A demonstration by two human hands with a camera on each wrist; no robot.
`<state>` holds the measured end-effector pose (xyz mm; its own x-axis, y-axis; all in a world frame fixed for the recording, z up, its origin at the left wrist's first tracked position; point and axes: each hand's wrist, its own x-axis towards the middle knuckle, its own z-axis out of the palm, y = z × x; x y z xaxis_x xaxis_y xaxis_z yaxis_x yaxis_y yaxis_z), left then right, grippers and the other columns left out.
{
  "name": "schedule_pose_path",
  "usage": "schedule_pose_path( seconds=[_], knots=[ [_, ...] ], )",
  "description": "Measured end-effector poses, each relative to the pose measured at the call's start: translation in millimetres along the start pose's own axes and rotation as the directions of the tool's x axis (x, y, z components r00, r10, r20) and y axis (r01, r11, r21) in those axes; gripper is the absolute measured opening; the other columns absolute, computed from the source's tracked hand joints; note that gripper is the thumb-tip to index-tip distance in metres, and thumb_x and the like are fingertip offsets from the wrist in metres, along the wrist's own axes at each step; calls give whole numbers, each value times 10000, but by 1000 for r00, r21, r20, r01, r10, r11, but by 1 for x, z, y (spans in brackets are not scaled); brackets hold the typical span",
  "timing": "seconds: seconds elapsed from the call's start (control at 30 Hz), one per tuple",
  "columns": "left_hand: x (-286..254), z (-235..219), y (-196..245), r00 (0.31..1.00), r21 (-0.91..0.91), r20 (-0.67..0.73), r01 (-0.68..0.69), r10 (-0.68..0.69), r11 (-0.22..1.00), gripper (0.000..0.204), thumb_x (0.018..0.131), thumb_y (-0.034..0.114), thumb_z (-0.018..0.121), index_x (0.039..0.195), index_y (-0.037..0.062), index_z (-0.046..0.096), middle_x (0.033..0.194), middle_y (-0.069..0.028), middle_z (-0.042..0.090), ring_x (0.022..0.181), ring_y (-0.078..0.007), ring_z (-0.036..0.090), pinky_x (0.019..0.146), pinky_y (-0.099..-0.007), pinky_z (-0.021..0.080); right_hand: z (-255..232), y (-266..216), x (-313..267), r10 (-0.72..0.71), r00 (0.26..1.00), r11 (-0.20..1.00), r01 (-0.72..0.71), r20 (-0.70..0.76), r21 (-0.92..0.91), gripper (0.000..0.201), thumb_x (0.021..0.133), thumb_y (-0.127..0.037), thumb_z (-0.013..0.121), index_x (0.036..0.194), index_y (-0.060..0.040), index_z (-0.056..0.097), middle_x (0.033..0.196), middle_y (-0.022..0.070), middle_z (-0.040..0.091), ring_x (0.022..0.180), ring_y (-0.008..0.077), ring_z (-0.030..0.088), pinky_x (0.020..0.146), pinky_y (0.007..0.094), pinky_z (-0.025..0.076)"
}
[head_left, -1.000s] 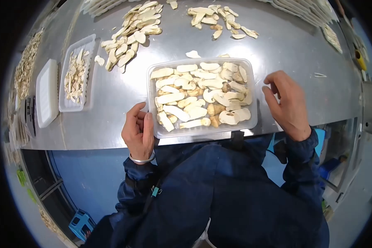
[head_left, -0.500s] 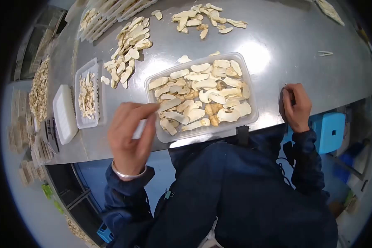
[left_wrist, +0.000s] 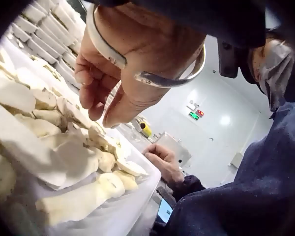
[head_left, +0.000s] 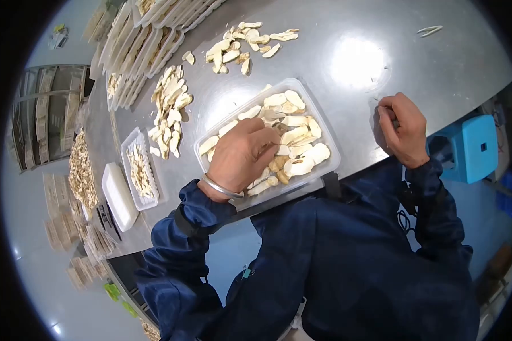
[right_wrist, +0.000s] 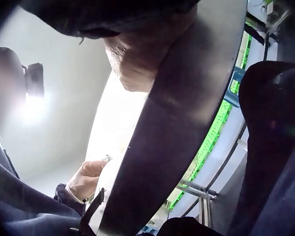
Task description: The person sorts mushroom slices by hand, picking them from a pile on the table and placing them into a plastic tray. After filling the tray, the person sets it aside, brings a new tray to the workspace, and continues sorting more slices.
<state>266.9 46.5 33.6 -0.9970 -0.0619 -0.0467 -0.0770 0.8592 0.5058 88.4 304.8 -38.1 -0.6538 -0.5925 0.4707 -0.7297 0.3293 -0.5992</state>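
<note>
A clear plastic tray (head_left: 327, 139) of sliced mushrooms (head_left: 298, 166) sits at the table's front edge. Over its middle is my left hand (head_left: 242, 154), a metal bangle round the wrist. In the left wrist view that hand's bent fingertips (left_wrist: 94, 112) hang close over the slices, thumb apart from the fingers and nothing seen between them. My right hand (head_left: 405, 129) rests on the table right of the tray, fingers loosely curled and holding nothing visible. The right wrist view shows only part of that hand (right_wrist: 135, 61).
Two loose heaps of mushroom slices (head_left: 172, 111) (head_left: 233, 50) lie beyond the tray. Leftward stand a small tray of scraps (head_left: 147, 190), a white lid-like tray (head_left: 119, 196) and stacked filled trays (head_left: 148, 51). Tweezers (head_left: 429, 30) lie far right; a blue stool (head_left: 472, 149) stands below.
My left hand has gone from beside the tray's left end to over its middle. The right hand has come down to rest on the table. The head view has turned, showing more stacked trays.
</note>
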Motion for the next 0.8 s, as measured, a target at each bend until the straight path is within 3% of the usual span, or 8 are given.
schedule_pose_path(
  seconds=[0.23, 0.53, 0.73, 0.8],
  knots=[
    [2, -11, -1, 990, 42, 131, -56, 50, 998, 119, 799, 70, 717, 908, 60, 669, 834, -88, 598, 771, -284, 616, 687, -368, 495, 1, 0, 0, 2, 1000, 1000, -2, 2, -16, 65, 808, -1, 636, 852, -10, 588, 737, 113, 558, 617, 254, 548, 585, 354, 435],
    [4, -10, 0, 982, 11, 180, -66, 62, 998, 137, 783, 58, 724, 895, 59, 646, 835, -89, 583, 758, -268, 620, 673, -352, 501, 1, 2, 0, -44, 999, 998, 44, -1, -41, 63, 813, -4, 636, 854, -14, 590, 737, 110, 557, 615, 248, 546, 582, 349, 436],
    [4, -12, -4, 975, -92, 205, -63, 81, 994, 137, 768, 19, 712, 863, 39, 617, 825, -83, 567, 744, -239, 618, 668, -328, 499, 2, 2, -1, -30, 1000, 999, 30, -9, -19, 56, 813, -8, 636, 851, -10, 594, 733, 108, 556, 613, 246, 545, 585, 343, 438],
    [5, -17, -1, 982, -186, 183, -14, 49, 982, 105, 776, 38, 705, 850, 34, 632, 799, -60, 578, 716, -189, 594, 656, -303, 484, 2, 2, 0, -19, 1000, 1000, 19, -2, -18, 53, 815, -11, 635, 849, -9, 595, 734, 108, 557, 613, 245, 546, 586, 345, 439]
  ],
)
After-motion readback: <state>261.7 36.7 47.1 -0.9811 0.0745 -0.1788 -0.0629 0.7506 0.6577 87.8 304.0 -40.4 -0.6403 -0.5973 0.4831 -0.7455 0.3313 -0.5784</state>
